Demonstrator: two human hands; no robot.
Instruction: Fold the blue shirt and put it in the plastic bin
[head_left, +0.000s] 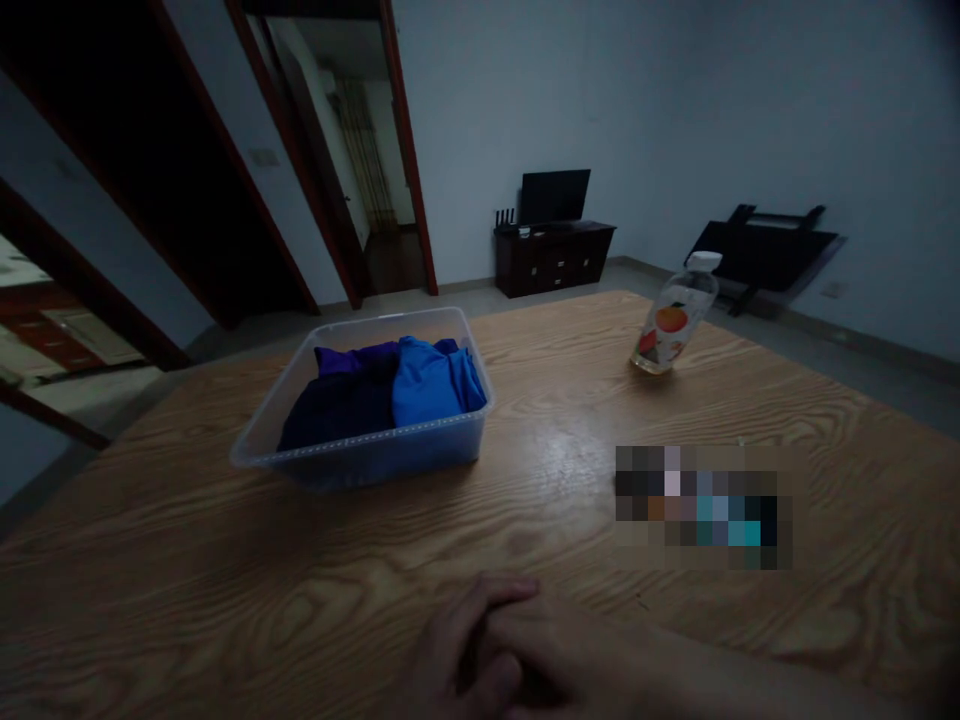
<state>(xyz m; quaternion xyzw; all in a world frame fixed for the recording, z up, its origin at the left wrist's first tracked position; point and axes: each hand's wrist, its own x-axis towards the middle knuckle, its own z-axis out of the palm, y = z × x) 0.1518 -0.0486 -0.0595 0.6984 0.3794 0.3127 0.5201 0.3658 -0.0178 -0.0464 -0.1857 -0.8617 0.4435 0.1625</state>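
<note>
- The left hand (465,650) and right hand (570,660) rest clasped together at the table's (187,560) near edge, holding nothing.
- The clear bin (360,455), nearest toward the far-left, holds soft folded clothes (390,390); it looks light, with rigid rims to grasp.

Bare table (187,560) lay open on the near left and between the tub (360,445) of folded clothes (390,390) and the bottle (671,320) far right. A blurred patch (701,505) sat on the near right, blocking that side.
</note>
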